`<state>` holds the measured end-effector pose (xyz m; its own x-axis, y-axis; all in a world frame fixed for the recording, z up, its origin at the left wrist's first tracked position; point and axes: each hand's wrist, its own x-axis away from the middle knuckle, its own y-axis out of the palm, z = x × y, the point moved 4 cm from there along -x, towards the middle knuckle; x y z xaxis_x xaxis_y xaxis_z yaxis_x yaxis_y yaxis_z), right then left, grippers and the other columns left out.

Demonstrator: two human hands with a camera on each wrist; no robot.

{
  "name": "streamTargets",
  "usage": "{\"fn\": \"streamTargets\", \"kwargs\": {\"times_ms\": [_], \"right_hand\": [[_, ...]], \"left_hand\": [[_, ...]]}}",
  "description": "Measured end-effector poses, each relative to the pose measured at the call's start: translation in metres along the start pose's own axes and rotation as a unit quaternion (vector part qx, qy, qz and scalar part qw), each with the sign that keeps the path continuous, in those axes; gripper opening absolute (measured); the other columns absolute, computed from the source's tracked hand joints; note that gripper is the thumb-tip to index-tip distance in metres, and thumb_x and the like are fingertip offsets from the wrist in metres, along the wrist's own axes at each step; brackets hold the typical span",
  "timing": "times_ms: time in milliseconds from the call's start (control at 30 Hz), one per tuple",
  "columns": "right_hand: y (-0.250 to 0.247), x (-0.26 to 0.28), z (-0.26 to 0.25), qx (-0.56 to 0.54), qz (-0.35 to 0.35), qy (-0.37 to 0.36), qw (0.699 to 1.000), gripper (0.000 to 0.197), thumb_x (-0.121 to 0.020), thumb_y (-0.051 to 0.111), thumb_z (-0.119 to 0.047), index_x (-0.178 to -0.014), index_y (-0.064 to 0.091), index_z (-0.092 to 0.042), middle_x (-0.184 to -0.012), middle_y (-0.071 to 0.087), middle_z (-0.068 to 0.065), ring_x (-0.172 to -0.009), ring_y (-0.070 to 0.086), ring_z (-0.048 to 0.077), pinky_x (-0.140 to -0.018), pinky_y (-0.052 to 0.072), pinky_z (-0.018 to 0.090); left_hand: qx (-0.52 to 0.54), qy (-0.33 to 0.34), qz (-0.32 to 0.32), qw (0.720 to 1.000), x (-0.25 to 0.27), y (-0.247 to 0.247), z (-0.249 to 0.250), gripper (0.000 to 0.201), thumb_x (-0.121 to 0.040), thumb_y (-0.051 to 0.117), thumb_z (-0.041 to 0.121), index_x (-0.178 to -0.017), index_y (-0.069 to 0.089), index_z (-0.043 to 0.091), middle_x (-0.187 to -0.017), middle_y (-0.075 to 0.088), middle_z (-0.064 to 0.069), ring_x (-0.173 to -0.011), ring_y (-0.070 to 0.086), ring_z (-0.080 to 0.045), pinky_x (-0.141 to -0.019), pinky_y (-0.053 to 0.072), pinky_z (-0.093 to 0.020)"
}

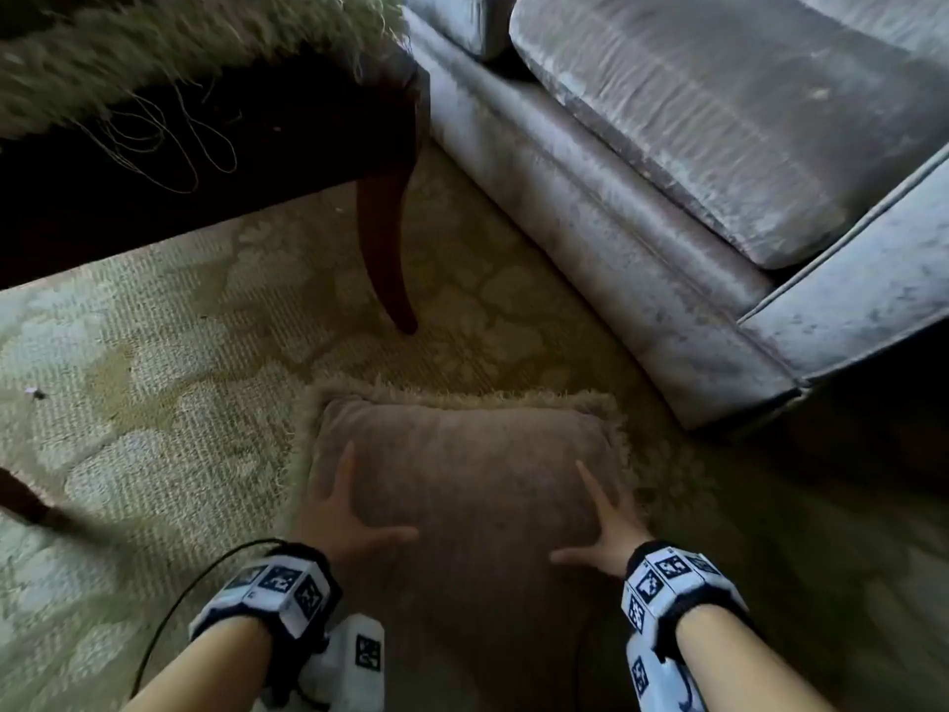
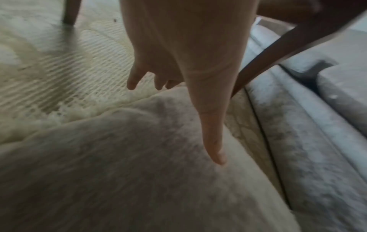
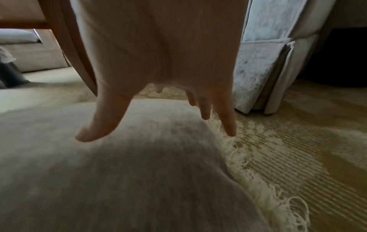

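Cushion (image 1: 462, 480), brown plush with a pale shaggy fringe, lies on the patterned rug (image 1: 154, 403), near the front corner of the grey velvet sofa (image 1: 590, 238) and the curved wooden leg (image 1: 385, 249) of a dark bench. Left hand (image 1: 344, 521) is placed at the cushion's left side, right hand (image 1: 608, 531) at its right side. Both hands are spread with fingers straight. The thumbs point inward over the plush and the outer fingers reach toward the fringe. Whether the palms press down cannot be told.

Both wrists wear white boxes (image 1: 280, 588) with black square markers; black cable (image 1: 174, 608) left.
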<state>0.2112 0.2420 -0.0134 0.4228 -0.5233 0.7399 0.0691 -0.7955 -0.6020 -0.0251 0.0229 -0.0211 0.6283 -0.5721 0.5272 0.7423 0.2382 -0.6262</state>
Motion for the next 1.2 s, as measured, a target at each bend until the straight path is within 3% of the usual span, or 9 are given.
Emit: {"fn": "streamTargets", "kwargs": {"times_ms": [200,333,467,567,633,800,933,1066,1200], "right_hand": [[0.013,-0.02,0.033,0.034,0.002,0.021,0.999,0.129,-0.056,0.078,-0.059,-0.138,-0.021,-0.05,-0.154,-0.026,0.01,-0.145,-0.004,0.034,-0.118,0.016,0.046],[0.016,-0.027,0.04,0.023,-0.01,0.019,1.0,0.137,-0.034,0.067,-0.081,-0.13,-0.027,-0.055,-0.153,-0.028,0.011,-0.145,-0.002,0.035,-0.118,0.016,0.046],[0.02,-0.032,0.046,0.0,-0.024,0.014,1.0,0.142,-0.025,0.063,-0.084,-0.129,-0.028,-0.054,-0.153,-0.028,0.011,-0.146,-0.004,0.033,-0.118,0.015,0.047],[0.026,-0.038,0.054,-0.041,-0.022,0.016,0.999,0.152,-0.01,0.057,-0.089,-0.133,-0.026,-0.053,-0.154,-0.023,0.011,-0.146,-0.006,0.032,-0.119,0.012,0.045],[0.031,-0.044,0.06,-0.063,-0.028,0.013,0.998,0.151,-0.013,0.059,-0.089,-0.13,-0.029,-0.055,-0.157,-0.015,0.011,-0.146,-0.001,0.03,-0.119,0.012,0.044],[0.03,-0.046,0.054,-0.114,-0.018,-0.039,0.993,0.151,-0.022,0.067,-0.083,-0.135,-0.027,-0.046,-0.159,-0.007,0.001,-0.146,0.004,0.02,-0.12,0.01,0.036],[0.024,-0.042,0.042,-0.146,0.021,-0.104,0.984,0.141,-0.03,0.073,-0.079,-0.132,-0.021,-0.056,-0.158,-0.007,-0.008,-0.146,0.001,0.016,-0.12,0.01,0.041],[0.015,-0.033,0.031,-0.143,0.034,-0.137,0.98,0.133,-0.037,0.078,-0.072,-0.13,-0.017,-0.067,-0.158,-0.005,-0.002,-0.146,-0.002,0.02,-0.119,0.012,0.044],[0.003,-0.027,0.015,-0.126,0.05,-0.158,0.978,0.124,-0.052,0.084,-0.049,-0.127,-0.014,-0.072,-0.158,-0.004,0.003,-0.146,-0.002,0.022,-0.119,0.01,0.04]], "left_hand": [[0.001,-0.092,-0.059,0.994,-0.011,0.027,-0.042,0.143,-0.01,0.06,0.09,-0.112,-0.036,0.067,-0.158,-0.007,-0.011,-0.144,0.009,-0.036,-0.114,0.024,-0.052],[0.006,-0.104,-0.045,0.994,-0.01,0.02,-0.046,0.154,-0.01,0.059,0.088,-0.131,-0.03,0.054,-0.158,0.008,-0.009,-0.142,0.02,-0.035,-0.115,0.026,-0.046],[0.002,-0.099,-0.061,0.993,-0.009,0.019,-0.054,0.152,-0.008,0.056,0.09,-0.125,-0.034,0.053,-0.156,0.016,-0.013,-0.136,0.034,-0.037,-0.112,0.031,-0.044],[0.001,-0.102,-0.062,0.993,-0.006,0.018,-0.047,0.144,-0.031,0.072,0.077,-0.128,-0.03,0.049,-0.154,0.022,-0.015,-0.134,0.037,-0.036,-0.111,0.032,-0.041],[0.008,-0.091,-0.045,0.995,-0.005,0.022,-0.045,0.134,-0.05,0.079,0.061,-0.13,-0.028,0.047,-0.154,0.023,-0.014,-0.135,0.036,-0.034,-0.111,0.031,-0.039],[0.049,-0.022,-0.028,0.998,-0.006,0.029,-0.036,0.143,-0.021,0.062,0.088,-0.128,-0.027,0.055,-0.156,0.019,-0.008,-0.136,0.037,-0.028,-0.111,0.032,-0.037],[0.026,0.038,-0.039,0.998,-0.002,0.028,-0.028,0.136,-0.031,0.069,0.082,-0.128,-0.025,0.064,-0.156,0.017,-0.009,-0.139,0.031,-0.026,-0.114,0.029,-0.038],[-0.008,0.066,-0.027,0.997,0.003,0.022,-0.015,0.134,-0.033,0.072,0.08,-0.128,-0.022,0.066,-0.154,0.019,-0.017,-0.143,0.019,-0.027,-0.116,0.023,-0.036],[-0.021,0.089,-0.007,0.996,0.005,0.011,0.008,0.129,-0.038,0.076,0.071,-0.128,-0.017,0.069,-0.151,0.02,-0.019,-0.143,0.02,-0.029,-0.114,0.022,-0.034]]}}
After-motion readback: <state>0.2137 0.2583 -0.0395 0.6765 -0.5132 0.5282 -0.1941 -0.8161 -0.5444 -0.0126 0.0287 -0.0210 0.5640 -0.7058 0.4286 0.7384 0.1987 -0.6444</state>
